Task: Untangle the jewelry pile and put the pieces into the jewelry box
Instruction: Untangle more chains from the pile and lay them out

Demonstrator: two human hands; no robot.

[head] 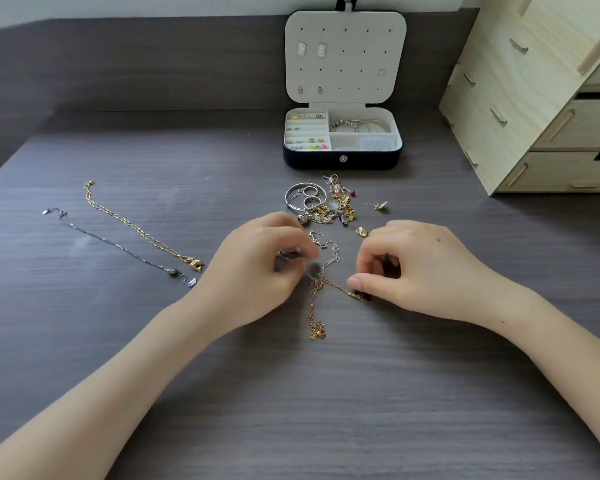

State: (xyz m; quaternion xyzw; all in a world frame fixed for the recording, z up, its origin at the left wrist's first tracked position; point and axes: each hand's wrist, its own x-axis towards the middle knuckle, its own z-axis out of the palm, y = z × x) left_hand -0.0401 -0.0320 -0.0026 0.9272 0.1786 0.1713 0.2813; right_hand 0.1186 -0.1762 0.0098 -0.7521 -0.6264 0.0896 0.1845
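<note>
on the dark wood-grain desk (118, 358) the task is, as i judge it, somewhere in the middle. at the right stands a pale wooden drawer unit (534, 116), and its corner comes near to the jewelry box (342, 161), so room on that side is narrow. the near and left parts of the desk give more free room. the box is open at the far side, with its lid upright. it already holds bangles, rings and earrings, and some studs sit in the lid. the left hand (257, 268) has curled fingers and seems to pinch a silver chain (334, 251), though this part is blurred. the right hand (416, 271) pinches a rose-gold chain (313, 306) between thumb and finger. both chains cross between the hands and are not yet separated. the jewelry pile (329, 202) lies just in front of the box and is still tangled. two necklaces lie straight at the left, well apart from the pile, a gold necklace (136, 227) and a dark necklace (118, 242). they are freed but not yet in the box. a stud earring (378, 205) and a small gold piece (362, 231) lie loose near the right hand.
</note>
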